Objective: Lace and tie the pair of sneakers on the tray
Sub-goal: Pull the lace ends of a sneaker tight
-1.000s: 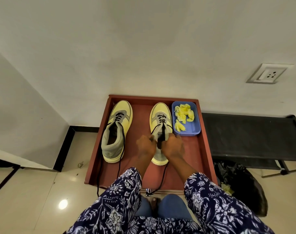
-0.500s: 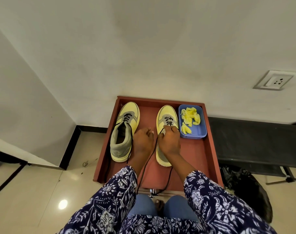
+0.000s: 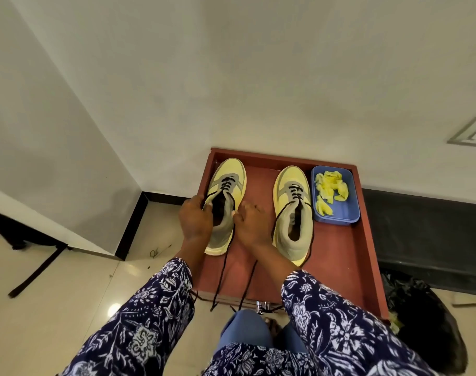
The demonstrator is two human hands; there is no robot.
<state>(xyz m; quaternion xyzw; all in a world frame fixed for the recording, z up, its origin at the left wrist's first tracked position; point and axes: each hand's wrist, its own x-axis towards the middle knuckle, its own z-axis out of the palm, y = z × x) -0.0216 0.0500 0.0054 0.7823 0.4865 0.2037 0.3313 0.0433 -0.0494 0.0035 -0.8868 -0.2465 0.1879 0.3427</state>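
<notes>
Both hands have shifted off the right sneaker (image 3: 292,213) to the left sneaker (image 3: 225,204) on the red-brown tray (image 3: 367,240). Left hand (image 3: 195,217) grips its collar; right hand (image 3: 251,222) pinches the thin black lace (image 3: 224,270). Neither shoe tied. Mesh uppers, smooth blue plastic tub (image 3: 350,196).

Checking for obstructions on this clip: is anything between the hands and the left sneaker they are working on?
Nothing visible is. The left hand already grips the left sneaker at its collar, and the right hand is against its other side. The right sneaker and blue container sit off to the right on the tray.
</notes>
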